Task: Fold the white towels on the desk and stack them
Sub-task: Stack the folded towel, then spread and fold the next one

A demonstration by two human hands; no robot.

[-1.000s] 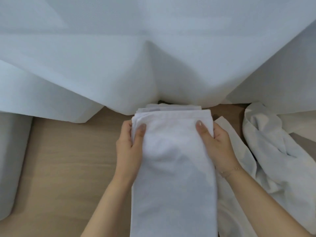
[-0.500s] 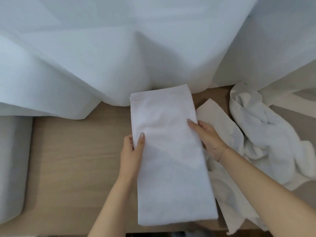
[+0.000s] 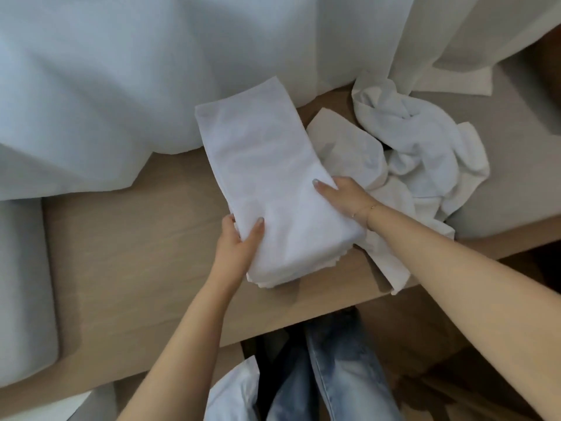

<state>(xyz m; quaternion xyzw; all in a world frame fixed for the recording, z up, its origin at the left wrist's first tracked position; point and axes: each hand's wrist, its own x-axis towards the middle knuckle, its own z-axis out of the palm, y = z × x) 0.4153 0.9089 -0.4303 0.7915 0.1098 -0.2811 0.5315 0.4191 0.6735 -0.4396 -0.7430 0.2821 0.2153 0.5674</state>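
Observation:
A folded white towel (image 3: 267, 177) lies lengthwise on the wooden desk (image 3: 130, 253), its far end resting against the draped white sheet. My left hand (image 3: 239, 243) grips its left edge near the front, thumb on top and fingers tucked under. My right hand (image 3: 343, 199) grips the right edge, thumb on top of the cloth. The near end of the towel is thick and bunched in several layers. Unfolded white towels (image 3: 422, 153) lie in a crumpled heap just to the right of my right hand.
A large white sheet (image 3: 151, 71) covers the back of the desk. A white padded block (image 3: 21, 284) sits at the left edge. The desk's front edge runs below my forearms, with my legs in jeans (image 3: 334, 375) beneath it.
The view tilted down and back, so the desk's front edge and my legs show. Both hands slid toward the towel's near end, which now looks bunched and thicker.

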